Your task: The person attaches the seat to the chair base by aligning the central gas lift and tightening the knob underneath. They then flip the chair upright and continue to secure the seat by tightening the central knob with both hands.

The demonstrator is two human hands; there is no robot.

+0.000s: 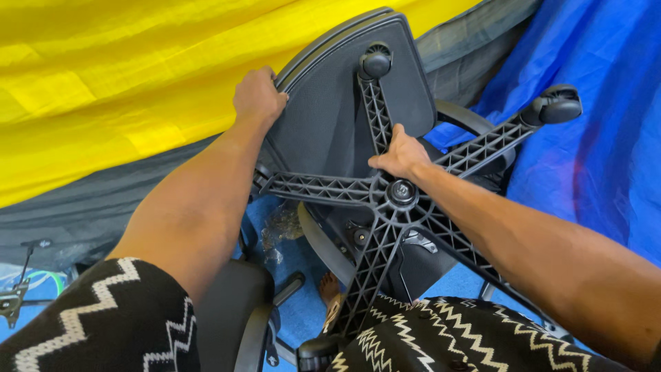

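Observation:
A black office chair lies tipped over in front of me, its star-shaped wheel base (385,200) facing up. My left hand (258,95) grips the left edge of the chair's mesh backrest (330,103). My right hand (399,155) clasps a ribbed spoke of the base just above the central hub (401,192). Castor wheels sit at the spoke ends, one at the top (376,63) and one at the upper right (556,107). My knees in black and white zigzag fabric (441,337) fill the bottom of the view.
A yellow tarp (124,76) covers the upper left, with dark grey sheeting (76,207) below it. A blue tarp (599,131) lies on the right and under the chair. A chair armrest (237,310) shows at the bottom, and a small metal tool (14,300) at the far left.

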